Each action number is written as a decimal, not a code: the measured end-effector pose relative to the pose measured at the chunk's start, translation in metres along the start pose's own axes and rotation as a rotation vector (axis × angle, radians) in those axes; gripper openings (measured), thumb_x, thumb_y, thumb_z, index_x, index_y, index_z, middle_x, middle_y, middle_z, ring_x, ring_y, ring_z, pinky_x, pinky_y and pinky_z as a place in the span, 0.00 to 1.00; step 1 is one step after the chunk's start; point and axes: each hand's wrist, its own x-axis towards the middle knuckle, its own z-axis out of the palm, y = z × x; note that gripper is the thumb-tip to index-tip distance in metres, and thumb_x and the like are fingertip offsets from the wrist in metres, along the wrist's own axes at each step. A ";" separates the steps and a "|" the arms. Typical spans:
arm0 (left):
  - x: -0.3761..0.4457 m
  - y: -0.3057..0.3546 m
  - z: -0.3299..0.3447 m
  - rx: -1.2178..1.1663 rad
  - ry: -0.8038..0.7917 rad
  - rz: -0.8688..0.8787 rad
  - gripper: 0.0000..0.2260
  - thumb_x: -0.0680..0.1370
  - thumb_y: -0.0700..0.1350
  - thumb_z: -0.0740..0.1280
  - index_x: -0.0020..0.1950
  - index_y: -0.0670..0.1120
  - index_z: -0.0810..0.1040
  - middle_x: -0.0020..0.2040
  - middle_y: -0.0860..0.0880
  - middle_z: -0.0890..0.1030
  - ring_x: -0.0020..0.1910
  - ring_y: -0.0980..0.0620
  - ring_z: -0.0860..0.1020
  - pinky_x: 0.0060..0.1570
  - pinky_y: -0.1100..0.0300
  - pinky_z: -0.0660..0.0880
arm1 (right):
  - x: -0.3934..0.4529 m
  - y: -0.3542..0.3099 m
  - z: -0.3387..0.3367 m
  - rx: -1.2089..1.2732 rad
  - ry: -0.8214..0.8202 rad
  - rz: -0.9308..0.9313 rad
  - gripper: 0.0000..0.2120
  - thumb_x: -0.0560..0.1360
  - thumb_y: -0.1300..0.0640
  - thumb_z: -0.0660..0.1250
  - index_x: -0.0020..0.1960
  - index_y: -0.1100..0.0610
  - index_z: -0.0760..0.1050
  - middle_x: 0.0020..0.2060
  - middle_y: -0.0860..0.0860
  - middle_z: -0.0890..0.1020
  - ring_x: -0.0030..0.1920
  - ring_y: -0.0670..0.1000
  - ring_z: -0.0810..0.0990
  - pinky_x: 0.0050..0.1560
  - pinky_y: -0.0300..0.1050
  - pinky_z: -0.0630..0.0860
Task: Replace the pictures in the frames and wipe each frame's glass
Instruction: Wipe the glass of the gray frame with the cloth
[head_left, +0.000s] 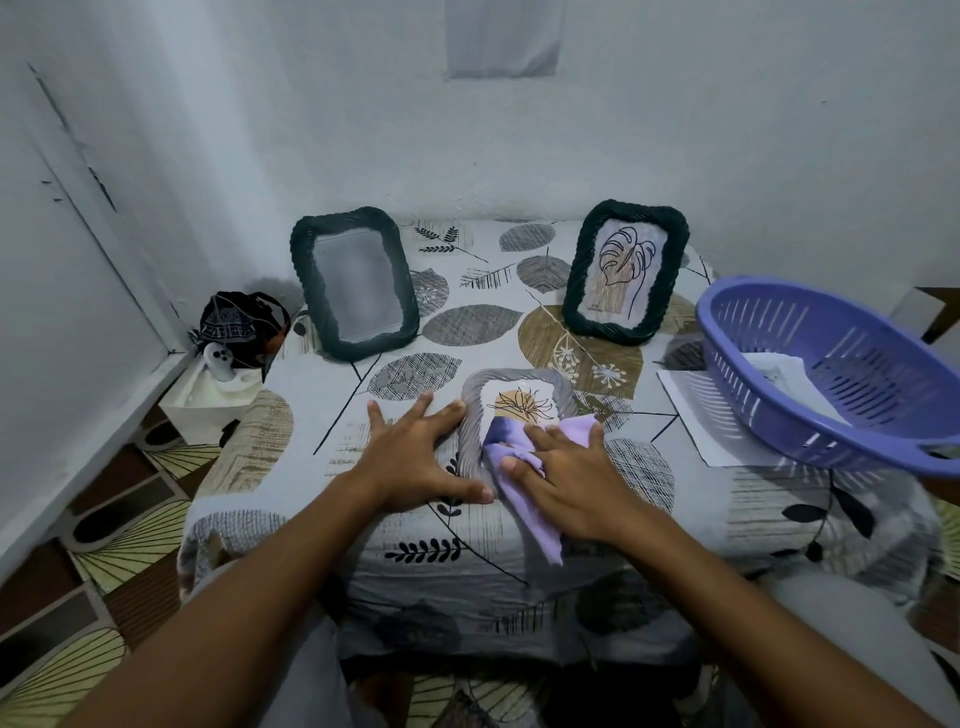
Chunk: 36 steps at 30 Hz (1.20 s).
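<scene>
Two bare forearms reach forward from the bottom edge over a table covered in a leaf-patterned cloth (467, 322). Left hand (415, 457) lies flat on the cloth with fingers spread and straight, its fingertips and thumb against the left edge of a grey rope-rimmed picture frame (470, 415) lying face up near the table's front. Right hand (566, 475) presses a lilac wiping cloth (511, 467) onto the lower part of that frame's glass, fingers extended over the fabric, not clenched; the cloth's tail trails toward the table's front edge. Above the cloth, the frame shows a line drawing of a spiky plant on an orange disc.

Two dark green rope-rimmed frames stand tilted at the back: the left one (353, 283) shows a plain grey panel, the right one (626, 270) a leaf line drawing. At right sits a purple slotted plastic basket (852, 374) with white paper inside.
</scene>
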 end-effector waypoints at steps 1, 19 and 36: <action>0.000 0.000 0.000 -0.002 -0.003 0.001 0.59 0.52 0.81 0.58 0.78 0.54 0.54 0.78 0.53 0.55 0.77 0.55 0.47 0.68 0.34 0.31 | -0.005 -0.001 -0.002 0.009 -0.001 -0.004 0.23 0.81 0.41 0.43 0.75 0.43 0.59 0.76 0.54 0.58 0.76 0.53 0.55 0.72 0.66 0.38; 0.001 -0.003 0.002 -0.003 0.004 0.011 0.57 0.54 0.79 0.59 0.78 0.54 0.54 0.78 0.53 0.56 0.77 0.55 0.46 0.68 0.34 0.31 | -0.026 -0.006 -0.001 -0.060 0.072 -0.041 0.37 0.73 0.33 0.32 0.71 0.42 0.65 0.71 0.51 0.68 0.71 0.52 0.65 0.71 0.65 0.40; 0.001 -0.002 0.002 -0.025 0.004 0.001 0.57 0.54 0.79 0.60 0.78 0.54 0.54 0.78 0.52 0.56 0.77 0.55 0.46 0.69 0.36 0.30 | -0.010 -0.009 -0.005 0.052 0.057 0.076 0.31 0.78 0.35 0.40 0.60 0.48 0.76 0.65 0.53 0.75 0.64 0.55 0.74 0.71 0.65 0.50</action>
